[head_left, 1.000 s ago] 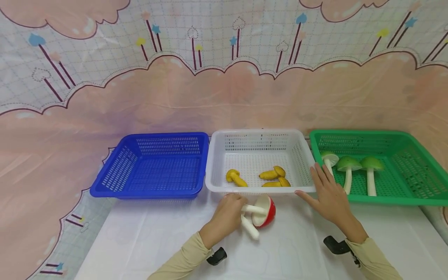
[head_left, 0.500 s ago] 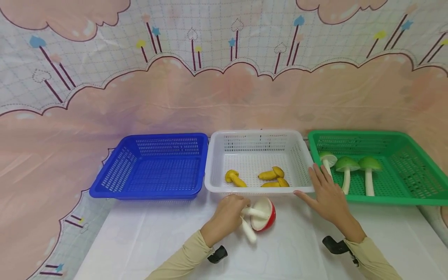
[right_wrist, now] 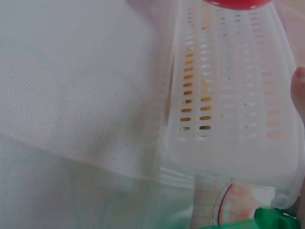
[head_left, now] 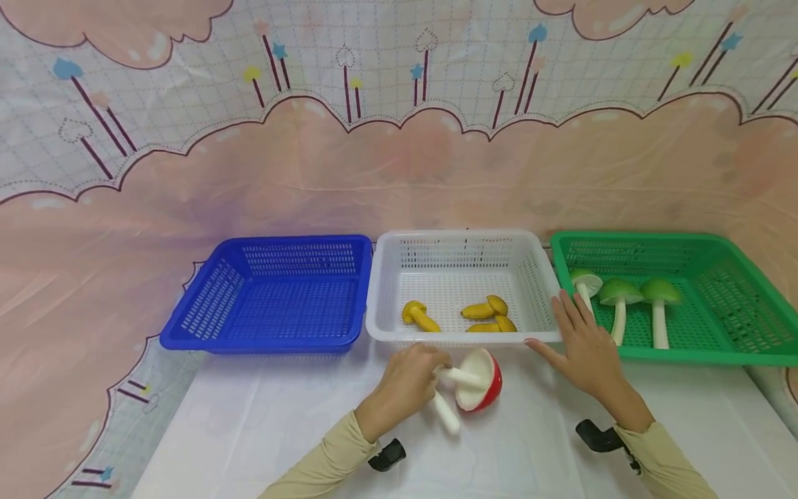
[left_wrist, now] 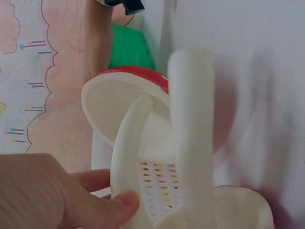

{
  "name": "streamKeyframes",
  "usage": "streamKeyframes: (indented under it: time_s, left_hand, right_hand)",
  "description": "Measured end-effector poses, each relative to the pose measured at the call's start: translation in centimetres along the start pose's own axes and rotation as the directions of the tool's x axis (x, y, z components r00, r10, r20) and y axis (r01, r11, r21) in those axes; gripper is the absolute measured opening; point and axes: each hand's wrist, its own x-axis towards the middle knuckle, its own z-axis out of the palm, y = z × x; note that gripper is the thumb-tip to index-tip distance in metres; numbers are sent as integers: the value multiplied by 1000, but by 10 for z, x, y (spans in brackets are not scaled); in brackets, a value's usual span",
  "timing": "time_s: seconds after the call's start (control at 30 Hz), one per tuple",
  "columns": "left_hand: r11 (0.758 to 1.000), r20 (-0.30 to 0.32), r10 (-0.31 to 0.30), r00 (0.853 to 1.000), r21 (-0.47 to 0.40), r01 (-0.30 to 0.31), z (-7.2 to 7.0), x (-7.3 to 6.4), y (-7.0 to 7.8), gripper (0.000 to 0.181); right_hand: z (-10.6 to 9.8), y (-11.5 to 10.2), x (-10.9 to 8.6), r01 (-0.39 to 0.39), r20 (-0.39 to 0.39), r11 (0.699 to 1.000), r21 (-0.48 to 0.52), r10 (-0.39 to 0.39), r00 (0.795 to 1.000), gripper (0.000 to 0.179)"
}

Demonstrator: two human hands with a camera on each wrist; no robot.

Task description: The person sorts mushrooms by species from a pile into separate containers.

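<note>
My left hand (head_left: 405, 381) pinches the pale stem of a red-capped mushroom (head_left: 480, 380) just in front of the white basket (head_left: 461, 337). Its hollow cream underside faces left toward the hand. A second mushroom (head_left: 446, 414) has its thick white stem showing below the fingers; the hand hides its cap in the head view. In the left wrist view that stem (left_wrist: 192, 133) stands in front, beside the pinched one. My right hand (head_left: 586, 350) lies with straight, spread fingers at the white basket's front right corner, where the green basket (head_left: 704, 357) adjoins.
Several yellow mushrooms (head_left: 421, 317) lie in the white basket. Green-capped mushrooms (head_left: 659, 312) lie in the green one. A blue basket (head_left: 262, 344) stands at the left. Behind the row hangs a printed cloth (head_left: 399, 166), and a white cloth (head_left: 524, 443) covers the table.
The red-capped mushroom has shifted slightly to the right with the left hand's fingers on its stem. The right hand stays at the basket corner.
</note>
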Motion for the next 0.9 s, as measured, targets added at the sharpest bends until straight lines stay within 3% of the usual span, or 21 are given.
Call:
streamKeyframes:
  time_s: [0.33,0.57,0.9]
  left_hand:
    - [993,7,-24,1000,-119,24,-12,-4,8,37]
    - [982,-9,-27,1000,-189,25,-28,-8,14,35]
    - [975,-54,-39,998,-221,26,-48,-12,14,33]
  right_hand:
    - [1,1,-1,-15,5,1000,4,15,1000,93]
    - [2,1,-2,-13,-2,1000,-1,13,1000,93]
    - [5,1,-1,-5,-16,1000,-9,5,1000,92]
